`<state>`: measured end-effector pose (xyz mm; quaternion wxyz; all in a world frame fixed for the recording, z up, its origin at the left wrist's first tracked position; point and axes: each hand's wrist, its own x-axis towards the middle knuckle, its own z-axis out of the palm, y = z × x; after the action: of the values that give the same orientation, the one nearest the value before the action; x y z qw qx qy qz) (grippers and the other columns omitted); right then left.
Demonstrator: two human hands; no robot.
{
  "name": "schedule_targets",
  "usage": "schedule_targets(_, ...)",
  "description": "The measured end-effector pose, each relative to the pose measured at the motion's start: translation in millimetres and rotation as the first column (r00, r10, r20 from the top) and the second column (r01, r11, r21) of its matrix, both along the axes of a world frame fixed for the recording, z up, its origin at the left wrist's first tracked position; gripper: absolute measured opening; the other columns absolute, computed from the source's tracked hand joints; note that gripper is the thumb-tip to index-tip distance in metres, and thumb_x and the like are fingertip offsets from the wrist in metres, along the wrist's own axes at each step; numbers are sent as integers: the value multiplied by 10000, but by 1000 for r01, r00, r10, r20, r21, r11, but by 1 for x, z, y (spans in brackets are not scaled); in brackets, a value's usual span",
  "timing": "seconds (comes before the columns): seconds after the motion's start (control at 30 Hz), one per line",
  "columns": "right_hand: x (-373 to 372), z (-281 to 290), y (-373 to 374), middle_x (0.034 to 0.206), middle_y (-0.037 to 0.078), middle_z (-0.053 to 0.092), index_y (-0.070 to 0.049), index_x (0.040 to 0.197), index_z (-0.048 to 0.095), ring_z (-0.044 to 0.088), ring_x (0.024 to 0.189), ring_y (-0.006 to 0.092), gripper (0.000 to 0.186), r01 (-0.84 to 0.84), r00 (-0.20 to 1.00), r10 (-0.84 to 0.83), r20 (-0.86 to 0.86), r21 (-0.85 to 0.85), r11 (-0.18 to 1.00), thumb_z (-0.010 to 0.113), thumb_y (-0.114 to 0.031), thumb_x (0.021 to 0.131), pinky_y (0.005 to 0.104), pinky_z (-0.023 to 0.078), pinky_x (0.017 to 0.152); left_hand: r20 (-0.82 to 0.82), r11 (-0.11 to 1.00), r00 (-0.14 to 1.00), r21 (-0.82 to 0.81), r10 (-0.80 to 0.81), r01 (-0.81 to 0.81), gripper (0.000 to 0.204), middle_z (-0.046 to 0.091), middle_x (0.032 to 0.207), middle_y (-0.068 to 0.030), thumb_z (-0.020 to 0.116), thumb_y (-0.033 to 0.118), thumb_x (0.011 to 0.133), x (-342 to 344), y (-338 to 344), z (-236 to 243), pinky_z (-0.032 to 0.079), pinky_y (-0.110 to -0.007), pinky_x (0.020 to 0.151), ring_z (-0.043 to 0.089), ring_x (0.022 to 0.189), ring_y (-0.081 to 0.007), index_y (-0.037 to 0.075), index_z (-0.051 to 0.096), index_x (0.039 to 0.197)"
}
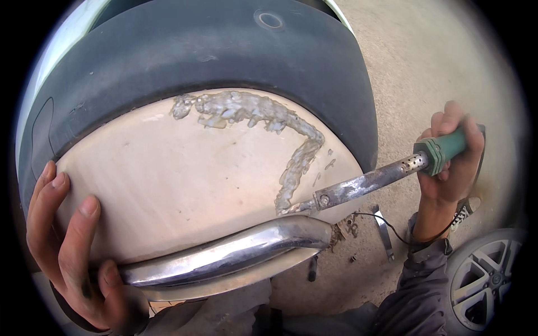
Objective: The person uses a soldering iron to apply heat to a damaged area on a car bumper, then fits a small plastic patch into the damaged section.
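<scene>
A curved bumper with a beige inner face, dark grey rim and chrome trim fills the middle. A lumpy grey seam of melted plastic arcs along its upper part and bends down on the right. My right hand is closed round the green handle of a soldering iron. The iron's flat tip touches the seam's lower end, just above the chrome trim. At the lower left, my left hand grips the bumper's end, its fingertips on the beige face and its thumb by the chrome.
A black cord runs from near the bumper's right end to my right wrist. On the concrete ground lie a flat metal strip, a small dark cylinder and scattered bits. A car wheel stands at the lower right, with a shoe above it.
</scene>
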<state>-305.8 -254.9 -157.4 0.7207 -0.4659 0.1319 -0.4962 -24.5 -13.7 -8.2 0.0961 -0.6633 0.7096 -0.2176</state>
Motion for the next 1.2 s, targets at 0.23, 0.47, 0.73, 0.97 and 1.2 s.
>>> schedule_targets(0.23,11,-10,-3,531,-5,423,-23,796,472,320,313,5,296,-37,996,32,82,66,997,412,-269,949,128,293,299,21,999,1000,32,-8,8,470,390,1330,-210,348,234,835,4,1,3,296,-547,1026,358,1256,-416,80,503,1251)
schedule_targets(0.47,12,-10,-3,530,-6,421,-31,784,470,319,309,3,296,-11,997,5,71,86,996,420,-275,945,128,294,294,-18,1000,1000,14,-15,15,475,384,1331,-214,353,237,831,4,1,-1,299,-548,1023,354,1259,-418,76,497,1254)
schedule_targets(0.73,9,-10,-4,537,-7,424,-32,785,471,318,312,-2,293,-12,999,9,51,51,999,418,-271,945,124,296,299,10,1000,1000,18,-3,2,467,383,1331,-213,354,242,838,4,1,0,301,-548,1022,352,1259,-419,78,498,1250)
schedule_targets(0.97,9,-11,-4,550,-6,423,-28,788,470,311,319,-4,292,-21,998,20,56,30,999,413,-267,946,117,297,312,6,1000,1000,12,-19,19,465,381,1336,-207,347,246,842,6,1,-2,302,-548,1022,347,1265,-411,90,496,1255)
schedule_targets(1.2,8,-8,-3,491,-29,396,-33,761,525,245,304,5,367,24,999,-25,20,47,999,392,-322,944,157,213,289,8,1000,1000,13,-22,21,465,378,1343,-202,344,252,845,8,3,-2,302,-550,1023,343,1270,-402,102,494,1259)
